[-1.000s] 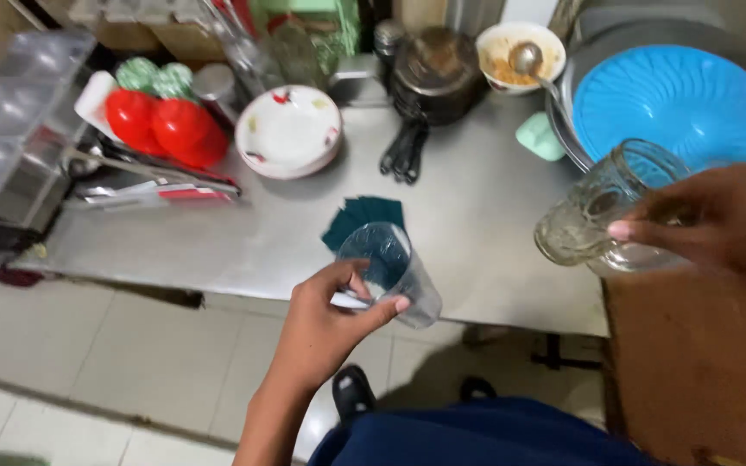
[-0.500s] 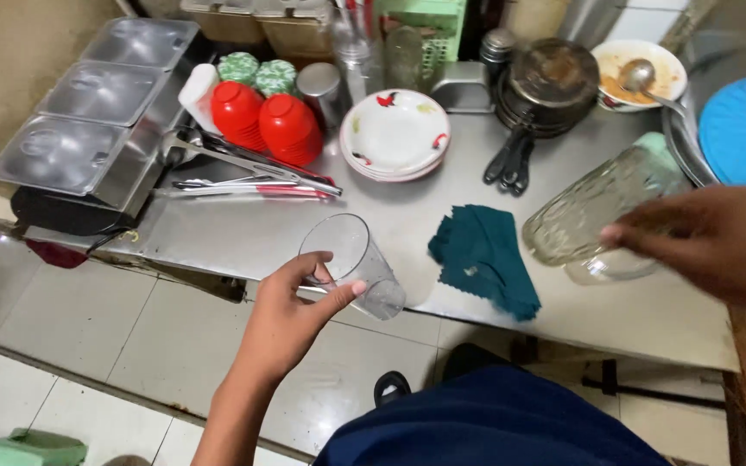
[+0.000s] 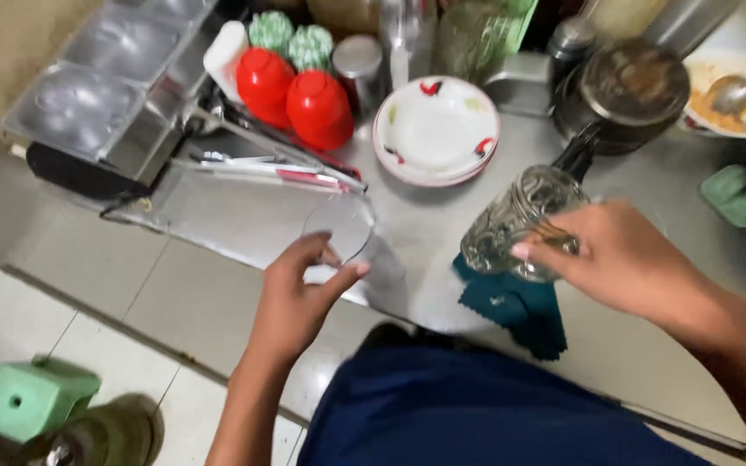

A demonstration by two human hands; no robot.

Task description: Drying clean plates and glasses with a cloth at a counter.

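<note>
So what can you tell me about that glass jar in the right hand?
The glass jar is clear, with a ribbed or embossed surface that catches the light, and looks empty. It is tipped on a slant, one end pointing up and away toward the dark pot. The right hand grips its near end, fingers wrapped round it. It is held over the steel counter, just above a dark teal cloth; whether it touches the cloth is unclear. Motion blur hides finer detail.

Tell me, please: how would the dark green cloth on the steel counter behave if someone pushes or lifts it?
The dark green cloth lies flat and rumpled, so it would probably bunch when pushed and hang limp when lifted. It looks thin, likely light. On the smooth steel counter it may slide easily.
</note>
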